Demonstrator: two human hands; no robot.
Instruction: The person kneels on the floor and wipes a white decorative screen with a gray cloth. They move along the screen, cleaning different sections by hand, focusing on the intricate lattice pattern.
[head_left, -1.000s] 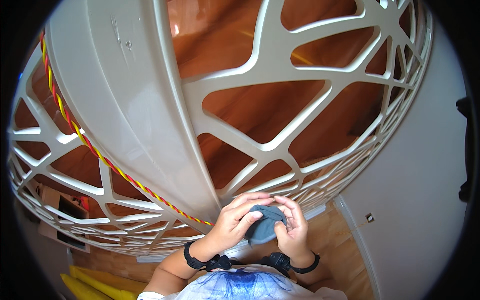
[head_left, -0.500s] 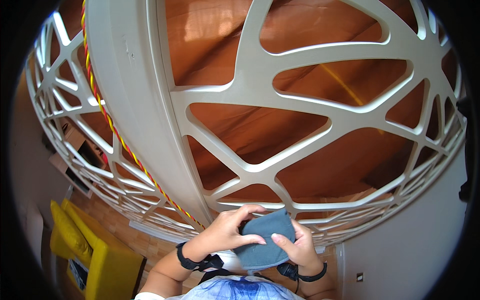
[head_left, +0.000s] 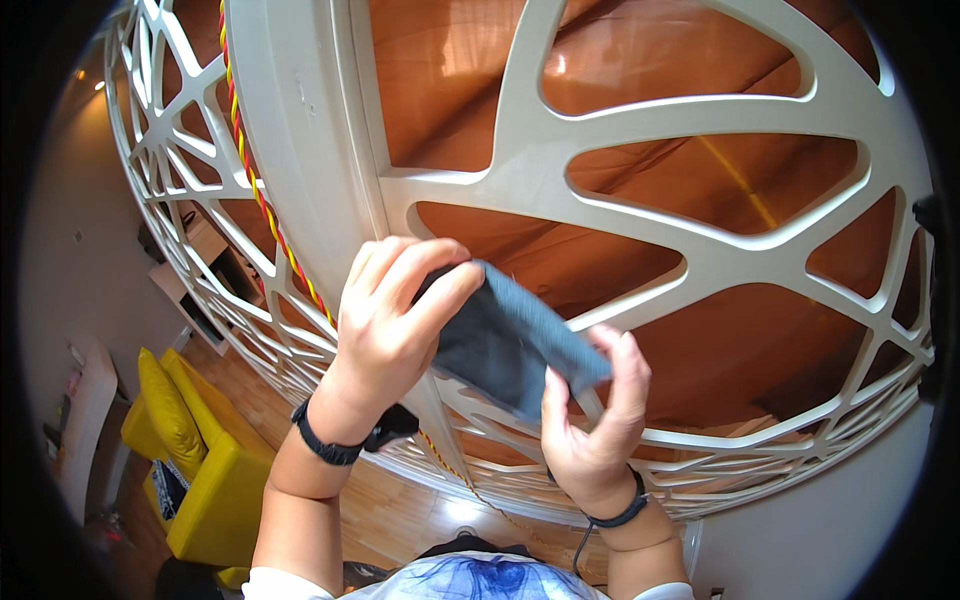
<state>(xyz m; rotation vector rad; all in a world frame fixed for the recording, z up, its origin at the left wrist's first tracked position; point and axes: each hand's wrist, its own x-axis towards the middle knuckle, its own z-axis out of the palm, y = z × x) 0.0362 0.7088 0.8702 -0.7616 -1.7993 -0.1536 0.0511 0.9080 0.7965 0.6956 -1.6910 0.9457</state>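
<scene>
A blue-grey cloth [head_left: 500,350], folded or pouch-like and slightly blurred, is stretched at a slant between my hands. My left hand [head_left: 380,320] has its fingers bent over the cloth's upper left end, gripping it there. At the lower right end, my right hand [head_left: 597,425] pinches the cloth between thumb and fingers. Right behind the cloth stands a white lattice panel [head_left: 725,265] with rounded openings. Whether the cloth touches the panel I cannot tell. Dark bands are on both my wrists.
A broad white post [head_left: 300,120] rises left of the panel, with a twisted red and yellow cord [head_left: 262,205] hanging along it. Orange-brown sheeting [head_left: 760,345] shows through the openings. At the lower left are a yellow sofa [head_left: 225,485] and a wooden floor [head_left: 385,510].
Both hands have risen from near my body toward the lattice panel, carrying the cloth. The left hand now grips over its top, and the hands are farther apart.
</scene>
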